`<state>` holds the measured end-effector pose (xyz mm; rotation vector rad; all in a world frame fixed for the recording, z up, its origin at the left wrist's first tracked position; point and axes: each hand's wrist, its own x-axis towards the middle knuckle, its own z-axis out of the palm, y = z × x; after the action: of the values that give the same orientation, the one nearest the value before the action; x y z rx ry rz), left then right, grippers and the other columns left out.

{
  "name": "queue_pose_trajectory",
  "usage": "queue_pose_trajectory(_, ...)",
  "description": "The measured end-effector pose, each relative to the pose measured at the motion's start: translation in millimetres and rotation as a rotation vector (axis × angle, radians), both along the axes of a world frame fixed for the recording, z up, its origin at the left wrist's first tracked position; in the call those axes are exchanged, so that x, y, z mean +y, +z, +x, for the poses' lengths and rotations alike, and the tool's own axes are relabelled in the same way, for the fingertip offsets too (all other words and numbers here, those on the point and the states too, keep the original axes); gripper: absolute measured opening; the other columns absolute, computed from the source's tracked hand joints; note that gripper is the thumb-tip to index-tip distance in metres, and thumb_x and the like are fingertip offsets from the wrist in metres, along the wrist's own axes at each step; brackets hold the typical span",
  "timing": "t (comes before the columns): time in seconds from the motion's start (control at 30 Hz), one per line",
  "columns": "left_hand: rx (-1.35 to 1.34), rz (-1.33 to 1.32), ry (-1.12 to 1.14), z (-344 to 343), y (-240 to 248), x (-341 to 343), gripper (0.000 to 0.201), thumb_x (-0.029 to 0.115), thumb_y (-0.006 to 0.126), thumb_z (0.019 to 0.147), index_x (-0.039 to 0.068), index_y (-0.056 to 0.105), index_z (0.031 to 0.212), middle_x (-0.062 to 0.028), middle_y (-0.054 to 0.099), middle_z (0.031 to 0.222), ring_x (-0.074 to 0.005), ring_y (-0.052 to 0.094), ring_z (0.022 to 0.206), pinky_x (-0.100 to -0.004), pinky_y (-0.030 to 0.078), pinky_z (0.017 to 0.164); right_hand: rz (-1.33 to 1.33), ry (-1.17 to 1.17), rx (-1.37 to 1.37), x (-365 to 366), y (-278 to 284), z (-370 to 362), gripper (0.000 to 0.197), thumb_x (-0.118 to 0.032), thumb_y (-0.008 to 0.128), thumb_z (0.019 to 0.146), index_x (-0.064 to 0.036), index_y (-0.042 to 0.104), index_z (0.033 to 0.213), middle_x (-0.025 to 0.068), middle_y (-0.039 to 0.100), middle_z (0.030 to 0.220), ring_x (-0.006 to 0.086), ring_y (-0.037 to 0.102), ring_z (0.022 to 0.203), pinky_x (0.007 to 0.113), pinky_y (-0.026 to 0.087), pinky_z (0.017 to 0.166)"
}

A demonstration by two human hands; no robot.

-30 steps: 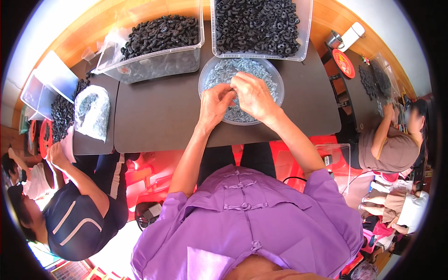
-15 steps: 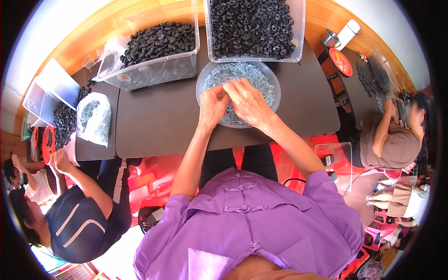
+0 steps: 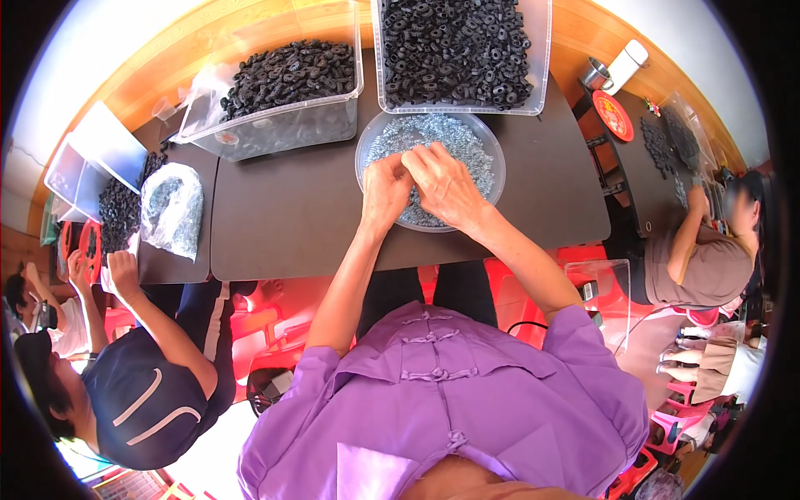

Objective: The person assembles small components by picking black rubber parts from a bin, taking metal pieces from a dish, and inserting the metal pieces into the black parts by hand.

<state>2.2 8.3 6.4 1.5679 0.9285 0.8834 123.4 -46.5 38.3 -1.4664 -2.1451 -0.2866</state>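
Observation:
My left hand (image 3: 386,193) and my right hand (image 3: 446,185) meet over a round clear tub (image 3: 498,171) of small silvery screw-like pieces (image 3: 433,129). The fingers of both hands are pinched together at the fingertips. Whatever lies between them is hidden or too small to make out. Just beyond the tub stands a clear bin (image 3: 546,75) full of small black plastic parts (image 3: 454,54). Left of it, another clear bin (image 3: 283,133) holds more black, rounded parts (image 3: 292,75).
Dark tables (image 3: 283,212) run under the bins. At left lie a plastic bag (image 3: 171,208) of silvery pieces and a black heap (image 3: 121,204) beside a seated co-worker (image 3: 158,400). Another person (image 3: 696,258) works at right, near a red plate (image 3: 613,115) and a metal cup (image 3: 596,75).
My hands stay pinched together over the tub. The table and bins appear slightly shifted rightward in the view. The co-worker at left has raised a hand from the tabletop.

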Motion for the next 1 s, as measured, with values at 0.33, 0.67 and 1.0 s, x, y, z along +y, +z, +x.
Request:
queue_pose_trajectory(0.33, -0.239, -0.098, -0.105, -5, 5, 1, 0.019, 0.011, 0.062, 0.086, -0.006, 0.064, 0.095, -0.0083, 0.068, 0.076, -0.0063, 0.055, 0.054, -0.0205, 0.041, 0.043, -0.021, 0.006, 0.482, 6, -8, 11, 0.04, -0.001, 0.072, 0.068, 0.0003, 0.058, 0.105, 0.0124, 0.059, 0.09, 0.0285, 0.062, 0.079, 0.036, 0.052, 0.068)
queue_pose_trajectory(0.67, -0.316, -0.144, -0.141, -11, 17, -2, 0.023, 0.016, 0.058, 0.09, -0.005, 0.065, 0.094, -0.0064, 0.067, 0.075, -0.0052, 0.051, 0.05, -0.0201, 0.039, 0.044, 0.083, -0.023, 0.279, 0, -3, 15, 0.031, -0.009, 0.073, 0.071, -0.0011, 0.057, 0.096, 0.0113, 0.054, 0.088, 0.029, 0.058, 0.086, 0.038, 0.051, 0.07)
queue_pose_trajectory(1.0, -0.152, -0.071, -0.175, -10, 8, 1, 0.025, 0.017, 0.057, 0.09, -0.006, 0.067, 0.085, -0.0025, 0.059, 0.063, -0.0065, 0.049, 0.048, -0.0228, 0.038, 0.046, 0.131, -0.066, 0.049, -2, -6, 10, 0.033, -0.009, 0.07, 0.073, 0.0035, 0.055, 0.099, 0.011, 0.053, 0.087, 0.0265, 0.057, 0.085, 0.034, 0.053, 0.068)
